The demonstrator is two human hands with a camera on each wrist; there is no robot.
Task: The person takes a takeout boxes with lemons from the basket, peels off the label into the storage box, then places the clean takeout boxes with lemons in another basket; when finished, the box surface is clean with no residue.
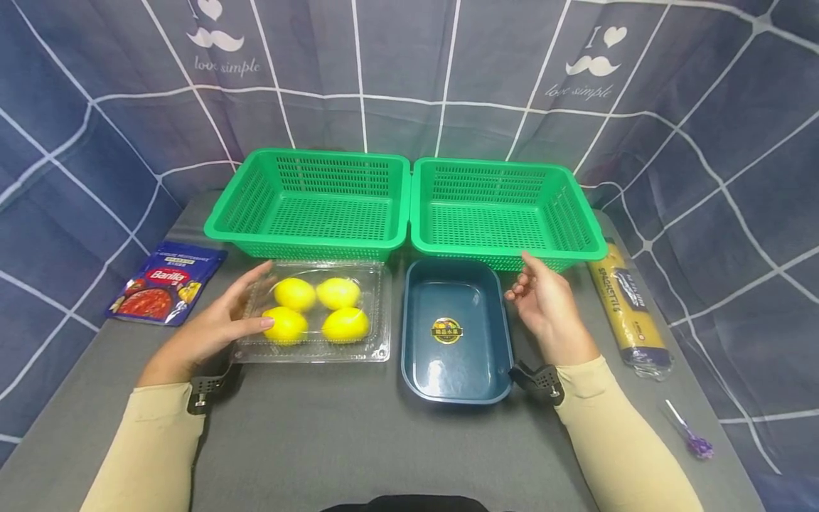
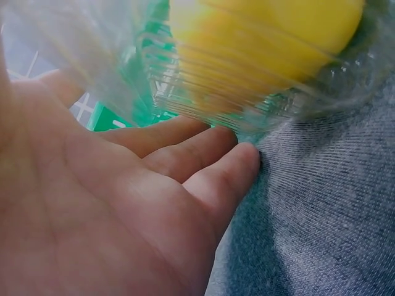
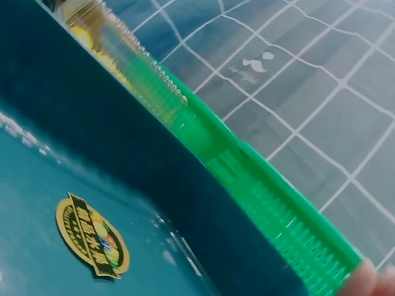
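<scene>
My left hand (image 1: 214, 323) is at the left end of a clear plastic clamshell box (image 1: 377, 348) holding several yellow lemons (image 1: 345, 325). Its thumb lies over the lid, the other fingers along the side. In the left wrist view, fairly straight fingers (image 2: 216, 179) meet the box's ribbed wall, with a lemon (image 2: 265, 43) behind the plastic. To the right of the box stands a dark blue plastic basin (image 1: 457, 370) with a round gold fruit sticker (image 3: 92, 237). Beside its right rim hovers my right hand (image 1: 547, 306), fingers loosely bent and holding nothing.
Two green slotted baskets (image 1: 307, 249) (image 1: 505, 254) stand side by side along the back. A blue Barilla sauce pouch (image 1: 168, 283) lies at left. At right lie a spaghetti pack (image 1: 630, 309) and a purple-wrapped lollipop (image 1: 697, 445). Checked cloth (image 1: 403, 71) hangs around the grey table.
</scene>
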